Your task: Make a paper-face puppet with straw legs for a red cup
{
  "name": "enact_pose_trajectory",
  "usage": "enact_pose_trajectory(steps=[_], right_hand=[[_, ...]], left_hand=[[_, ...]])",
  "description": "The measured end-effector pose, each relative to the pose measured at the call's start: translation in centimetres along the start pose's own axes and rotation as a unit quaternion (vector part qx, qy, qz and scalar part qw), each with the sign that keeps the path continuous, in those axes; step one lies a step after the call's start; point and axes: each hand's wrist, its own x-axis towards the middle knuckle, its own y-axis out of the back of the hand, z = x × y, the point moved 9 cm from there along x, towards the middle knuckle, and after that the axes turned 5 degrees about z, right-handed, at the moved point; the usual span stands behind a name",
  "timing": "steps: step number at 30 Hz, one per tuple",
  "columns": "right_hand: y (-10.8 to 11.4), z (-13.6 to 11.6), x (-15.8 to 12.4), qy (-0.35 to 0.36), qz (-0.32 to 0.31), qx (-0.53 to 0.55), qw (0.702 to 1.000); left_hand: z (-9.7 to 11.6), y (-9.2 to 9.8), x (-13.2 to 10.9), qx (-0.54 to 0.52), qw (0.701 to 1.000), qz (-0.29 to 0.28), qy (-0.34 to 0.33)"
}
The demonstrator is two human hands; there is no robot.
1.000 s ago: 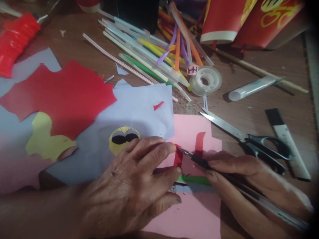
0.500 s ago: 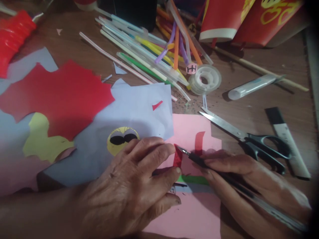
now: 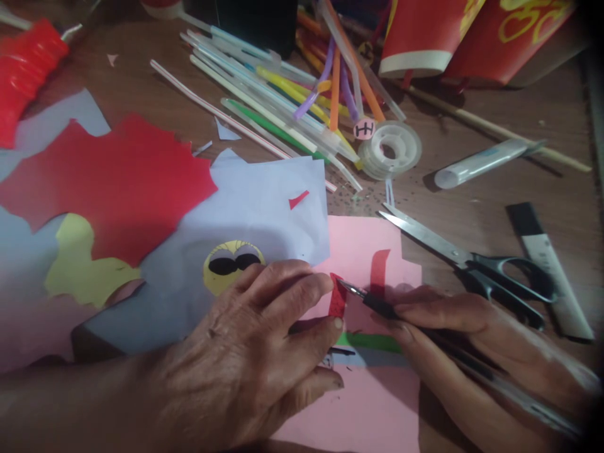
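Observation:
My left hand [image 3: 264, 333] lies with its fingers stretched out over the papers, its fingertips beside a small red paper piece [image 3: 337, 299]. Between the fingers of my right hand [image 3: 462, 346] is a pen [image 3: 377, 305] with a dark grip and clear barrel; its metal tip is at the upper part of that red piece. Under both lies pink paper [image 3: 363, 402], crossed by a green strip [image 3: 372, 341]. A second red strip [image 3: 379, 274] lies farther right. A yellow circle with drawn eyes [image 3: 221, 283] shows partly behind my left hand.
Black-handled scissors [image 3: 462, 258], a tape roll [image 3: 406, 151] and a clear tube [image 3: 481, 165] lie to the right. Straws [image 3: 278, 113] spread across the back near red cups [image 3: 415, 38]. Red cut paper [image 3: 117, 182] and yellow scraps [image 3: 85, 270] cover the left.
The pen tip has moved slightly right and down along the red piece, with my right hand shifting the same way. My left hand stays in place.

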Motion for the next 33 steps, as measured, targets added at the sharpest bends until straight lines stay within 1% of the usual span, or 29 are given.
enact_pose_trajectory(steps=[3,5,10,14,20,26,27,29,31,33], right_hand=[[0.4,0.2,-0.1,-0.048,0.022,-0.002,0.999],[0.4,0.1,-0.2,-0.062,0.024,-0.003,0.998],[0.4,0.0,-0.1,-0.06,0.025,-0.013,0.998],[0.3,0.0,0.0,-0.037,0.018,0.004,0.999],[0.3,-0.4,0.0,0.004,0.01,-0.017,1.0],[0.7,0.3,-0.4,-0.046,0.041,-0.013,0.998],[0.9,0.5,-0.5,-0.049,0.045,-0.006,0.998],[1.2,0.7,-0.5,-0.03,0.047,0.029,0.998],[1.2,0.8,-0.6,0.0,0.035,0.093,0.995],[1.3,0.9,-0.5,0.014,0.039,0.156,0.987]], left_hand=[[0.0,0.0,0.1,0.003,1.0,0.005,0.001],[-0.1,0.0,0.1,0.002,1.0,0.005,0.0],[-0.1,0.0,0.0,0.005,1.0,0.007,0.001],[-0.1,-0.2,0.0,0.005,1.0,-0.003,0.003],[-0.1,-0.1,0.1,0.002,1.0,-0.003,0.003],[-0.1,-0.2,0.1,0.002,1.0,-0.005,0.005],[-0.1,-0.2,0.1,-0.001,1.0,-0.006,0.007],[-0.2,-0.2,0.0,-0.005,1.0,-0.008,0.011],[-0.2,-0.2,-0.1,-0.006,1.0,-0.004,0.011],[-0.1,-0.1,-0.2,-0.009,1.0,-0.001,0.009]])
